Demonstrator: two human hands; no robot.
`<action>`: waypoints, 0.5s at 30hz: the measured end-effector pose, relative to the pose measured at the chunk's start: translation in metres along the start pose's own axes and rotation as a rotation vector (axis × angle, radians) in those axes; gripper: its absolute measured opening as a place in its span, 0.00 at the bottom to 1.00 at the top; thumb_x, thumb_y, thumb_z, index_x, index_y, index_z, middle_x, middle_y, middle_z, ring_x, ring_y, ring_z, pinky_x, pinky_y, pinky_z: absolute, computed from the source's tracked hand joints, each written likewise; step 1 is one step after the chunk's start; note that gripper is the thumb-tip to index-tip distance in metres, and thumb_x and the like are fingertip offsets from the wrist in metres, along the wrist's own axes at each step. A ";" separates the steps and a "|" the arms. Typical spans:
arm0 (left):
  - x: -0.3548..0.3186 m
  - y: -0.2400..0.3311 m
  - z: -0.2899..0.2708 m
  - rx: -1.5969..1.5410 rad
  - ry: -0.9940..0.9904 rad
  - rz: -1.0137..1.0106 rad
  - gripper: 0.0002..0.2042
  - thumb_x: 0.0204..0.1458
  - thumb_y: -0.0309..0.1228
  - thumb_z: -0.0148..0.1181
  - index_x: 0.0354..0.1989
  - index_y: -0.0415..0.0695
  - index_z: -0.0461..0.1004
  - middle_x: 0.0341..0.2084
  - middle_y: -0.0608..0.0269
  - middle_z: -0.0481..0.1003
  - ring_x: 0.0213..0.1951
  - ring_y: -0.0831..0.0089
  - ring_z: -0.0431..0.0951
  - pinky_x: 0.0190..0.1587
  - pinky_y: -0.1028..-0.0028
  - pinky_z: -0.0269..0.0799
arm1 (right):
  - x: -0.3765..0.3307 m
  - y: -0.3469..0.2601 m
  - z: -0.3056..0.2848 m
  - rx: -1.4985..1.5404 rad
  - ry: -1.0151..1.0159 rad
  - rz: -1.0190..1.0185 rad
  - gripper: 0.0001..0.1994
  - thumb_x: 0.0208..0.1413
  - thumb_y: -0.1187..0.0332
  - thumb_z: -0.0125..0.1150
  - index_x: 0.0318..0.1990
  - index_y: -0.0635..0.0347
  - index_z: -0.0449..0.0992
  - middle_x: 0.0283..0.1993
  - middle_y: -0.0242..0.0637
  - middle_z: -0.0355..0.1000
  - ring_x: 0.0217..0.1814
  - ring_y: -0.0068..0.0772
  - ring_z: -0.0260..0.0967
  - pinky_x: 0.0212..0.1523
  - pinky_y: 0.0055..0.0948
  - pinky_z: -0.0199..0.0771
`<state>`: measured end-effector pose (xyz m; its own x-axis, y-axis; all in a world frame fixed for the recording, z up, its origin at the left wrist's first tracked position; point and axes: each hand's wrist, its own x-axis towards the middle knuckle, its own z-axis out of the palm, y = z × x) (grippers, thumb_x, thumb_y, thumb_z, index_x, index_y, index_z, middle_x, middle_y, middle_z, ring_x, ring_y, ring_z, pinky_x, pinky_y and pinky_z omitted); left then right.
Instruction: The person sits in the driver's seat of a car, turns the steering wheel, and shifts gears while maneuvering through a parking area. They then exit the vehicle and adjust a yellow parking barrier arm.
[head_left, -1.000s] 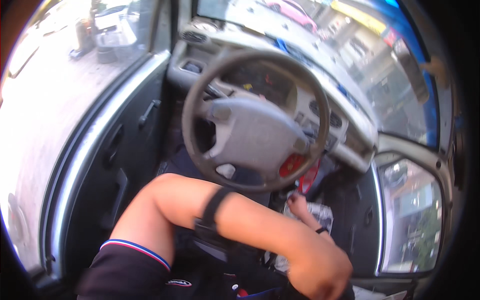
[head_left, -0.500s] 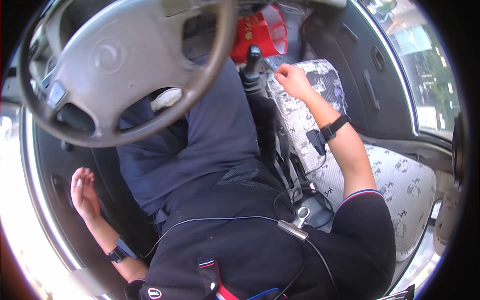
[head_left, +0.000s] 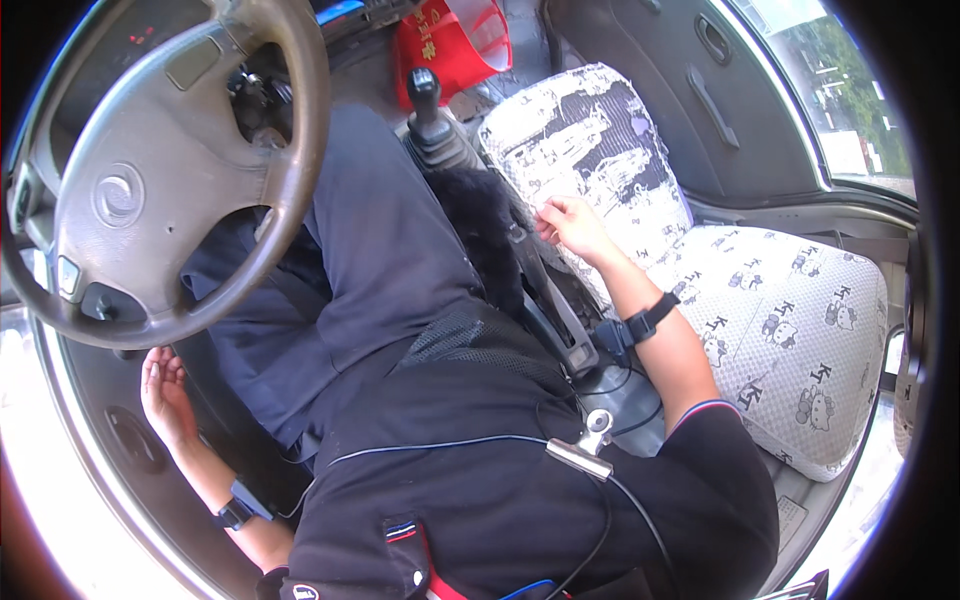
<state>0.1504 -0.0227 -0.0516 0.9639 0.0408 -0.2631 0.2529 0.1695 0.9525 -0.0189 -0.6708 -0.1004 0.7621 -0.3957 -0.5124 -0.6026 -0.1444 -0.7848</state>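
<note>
My left hand (head_left: 168, 400) hangs beside the driver's door, just below the lower rim of the steering wheel (head_left: 118, 215). Its fingers are half bent, with nothing visible in them. Over the inner edge of the patterned passenger seat (head_left: 620, 160), my right hand (head_left: 572, 228) is held with its fingers curled in and apparently holds nothing. The gear lever (head_left: 425, 97) stands forward and left of it, out of its grasp. Nearer to me, the handbrake lever (head_left: 545, 285) lies between the seats. Each wrist wears a black strap with a small box.
A red bag (head_left: 455, 45) stands on the floor ahead of the gear lever. Black fluffy material (head_left: 480, 220) covers part of the centre console. A metal clip (head_left: 580, 458) holds a cable across my shirt. The passenger door (head_left: 690, 100) bounds the far right.
The view has turned, so the steering wheel sits farther left in it. My right hand has come back from beside the gear lever along the passenger seat. My left hand stays near the door.
</note>
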 end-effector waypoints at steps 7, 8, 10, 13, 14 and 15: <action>-0.023 0.027 -0.004 0.015 0.006 0.113 0.16 0.64 0.31 0.51 0.56 0.36 0.70 0.46 0.58 0.76 0.44 0.72 0.76 0.49 0.74 0.68 | -0.031 -0.030 0.049 0.183 -0.259 -0.117 0.17 0.63 0.55 0.59 0.40 0.62 0.75 0.30 0.33 0.74 0.33 0.22 0.71 0.38 0.25 0.72; -0.025 0.026 -0.004 0.029 0.012 0.114 0.15 0.64 0.31 0.51 0.55 0.36 0.71 0.46 0.57 0.76 0.44 0.72 0.76 0.48 0.74 0.69 | -0.025 -0.033 0.049 0.155 -0.212 -0.158 0.16 0.64 0.56 0.58 0.41 0.63 0.75 0.31 0.34 0.74 0.34 0.22 0.71 0.39 0.25 0.71; -0.028 0.025 -0.004 0.058 0.030 0.114 0.15 0.64 0.30 0.51 0.55 0.36 0.71 0.46 0.57 0.76 0.43 0.72 0.76 0.47 0.74 0.69 | -0.008 -0.042 0.051 0.101 -0.123 -0.244 0.15 0.64 0.59 0.56 0.42 0.65 0.75 0.33 0.34 0.74 0.35 0.22 0.71 0.40 0.24 0.71; -0.029 0.024 0.005 0.071 0.069 0.117 0.14 0.64 0.28 0.51 0.54 0.36 0.72 0.46 0.56 0.77 0.42 0.73 0.77 0.46 0.75 0.70 | 0.040 -0.089 0.050 -0.111 0.114 -0.437 0.17 0.61 0.60 0.60 0.45 0.67 0.75 0.32 0.32 0.75 0.33 0.21 0.72 0.36 0.24 0.72; -0.028 0.025 0.006 0.076 0.059 0.127 0.14 0.63 0.28 0.51 0.54 0.35 0.72 0.46 0.57 0.77 0.42 0.74 0.77 0.46 0.76 0.70 | 0.071 -0.092 0.047 -0.262 0.226 -0.575 0.21 0.60 0.58 0.62 0.51 0.67 0.73 0.33 0.38 0.76 0.35 0.26 0.74 0.38 0.28 0.73; -0.030 0.024 0.004 0.076 0.067 0.139 0.14 0.63 0.28 0.51 0.54 0.35 0.72 0.45 0.57 0.77 0.42 0.74 0.77 0.46 0.76 0.70 | 0.076 -0.123 0.057 -0.332 0.266 -0.559 0.22 0.58 0.57 0.64 0.51 0.67 0.73 0.36 0.43 0.76 0.40 0.35 0.75 0.42 0.34 0.74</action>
<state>0.1276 -0.0234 -0.0202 0.9829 0.1251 -0.1355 0.1257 0.0831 0.9886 0.1269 -0.6317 -0.0624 0.9205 -0.3838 0.0733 -0.2099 -0.6439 -0.7357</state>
